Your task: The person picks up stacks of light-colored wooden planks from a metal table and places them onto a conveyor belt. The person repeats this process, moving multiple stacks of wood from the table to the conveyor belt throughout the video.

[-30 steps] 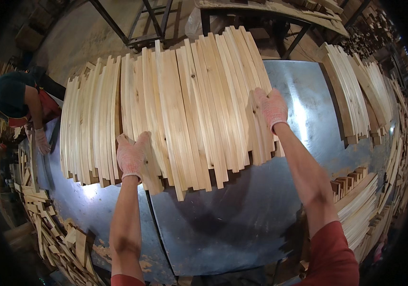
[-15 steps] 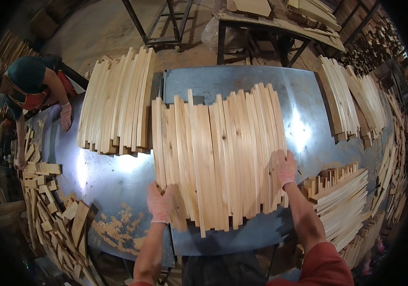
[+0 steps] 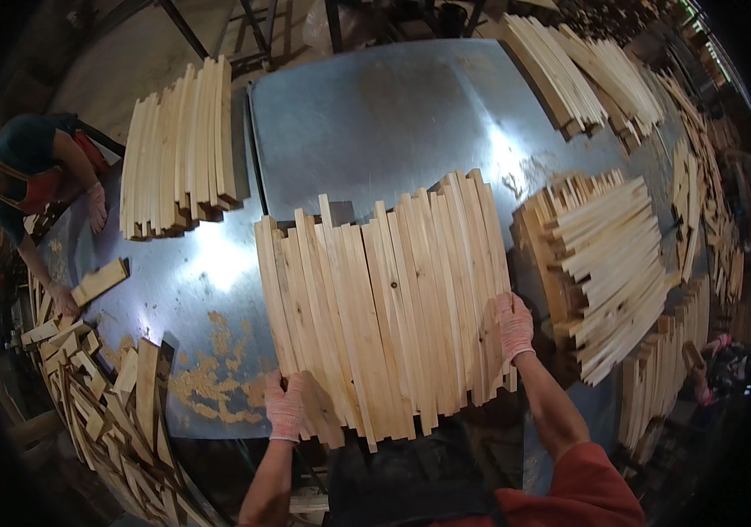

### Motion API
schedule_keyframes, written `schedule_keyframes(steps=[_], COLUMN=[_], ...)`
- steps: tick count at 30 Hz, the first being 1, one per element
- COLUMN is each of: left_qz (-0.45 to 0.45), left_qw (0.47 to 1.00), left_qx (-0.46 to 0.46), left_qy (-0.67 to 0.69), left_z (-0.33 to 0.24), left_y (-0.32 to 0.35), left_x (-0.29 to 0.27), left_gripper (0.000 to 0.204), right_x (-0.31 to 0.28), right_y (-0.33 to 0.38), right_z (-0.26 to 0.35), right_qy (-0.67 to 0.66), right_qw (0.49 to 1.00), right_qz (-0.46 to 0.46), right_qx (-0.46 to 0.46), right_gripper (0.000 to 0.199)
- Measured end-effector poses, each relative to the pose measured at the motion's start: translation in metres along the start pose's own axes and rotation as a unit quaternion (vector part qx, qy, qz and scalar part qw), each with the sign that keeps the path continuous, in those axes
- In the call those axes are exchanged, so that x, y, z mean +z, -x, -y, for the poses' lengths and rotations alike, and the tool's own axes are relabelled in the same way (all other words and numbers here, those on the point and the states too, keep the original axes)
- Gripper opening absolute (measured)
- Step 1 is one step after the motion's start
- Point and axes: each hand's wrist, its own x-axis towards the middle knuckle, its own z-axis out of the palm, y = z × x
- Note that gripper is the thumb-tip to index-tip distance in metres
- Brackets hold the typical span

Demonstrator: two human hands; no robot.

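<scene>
A wide bundle of pale wooden strips (image 3: pixel 393 307) lies side by side in front of me, its far ends uneven. My left hand (image 3: pixel 285 406), in a pinkish knit glove, grips the bundle's near left side. On the right side, my right hand (image 3: pixel 514 329), gloved alike, is closed against the outer strips, so the bundle is squeezed between both hands. Its near ends reach past the table's front edge, close to my dark apron (image 3: pixel 393 483). The fingers under the strips are partly hidden, and I cannot tell whether the bundle is fully off the metal table (image 3: pixel 366 114).
Another stack of strips (image 3: pixel 178 149) stands at the far left, more strips (image 3: pixel 555 75) at the far right. A slanted pile (image 3: pixel 612 272) sits close on my right. Offcuts (image 3: pixel 121 413) heap at left, beside sawdust (image 3: pixel 217 378). A co-worker (image 3: pixel 37 167) at left holds a short board (image 3: pixel 100 281).
The bundle has come toward me between my hands, past the table's near edge, and more bare metal shows beyond it. My view has shifted. The co-worker's short board has been raised from the heap.
</scene>
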Motion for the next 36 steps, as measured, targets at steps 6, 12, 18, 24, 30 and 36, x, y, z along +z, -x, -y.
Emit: schedule_keyframes(steps=[6, 12, 18, 24, 30, 36], left_qz=[0.1, 0.054, 0.17, 0.176, 0.225, 0.262], left_qw=[0.975, 0.974, 0.942, 0.91, 0.921, 0.914], left_qx=[0.145, 0.121, -0.063, -0.118, -0.136, -0.098], left_qy=[-0.134, -0.182, 0.283, 0.357, 0.288, 0.292], left_z=[0.018, 0.049, 0.041, 0.013, 0.046, 0.075], left_y=[-0.025, -0.086, -0.07, -0.053, -0.057, -0.046], left_x=[-0.038, 0.0, 0.005, 0.003, 0.009, 0.014], left_gripper=[0.043, 0.078, 0.072, 0.074, 0.068, 0.054], right_x=[-0.033, -0.011, 0.003, -0.015, -0.041, -0.059], right_y=[0.018, -0.003, 0.013, 0.025, 0.054, 0.076], right_z=[-0.061, -0.053, -0.046, -0.042, -0.076, -0.09], right_qy=[-0.122, -0.189, -0.444, -0.497, -0.468, -0.454], right_qw=[0.986, 0.974, 0.891, 0.848, 0.837, 0.837], right_qz=[0.108, 0.003, 0.093, 0.172, 0.237, 0.261], right_qx=[0.029, -0.123, 0.001, 0.07, 0.154, 0.157], right_gripper=[0.057, 0.046, 0.057, 0.065, 0.058, 0.063])
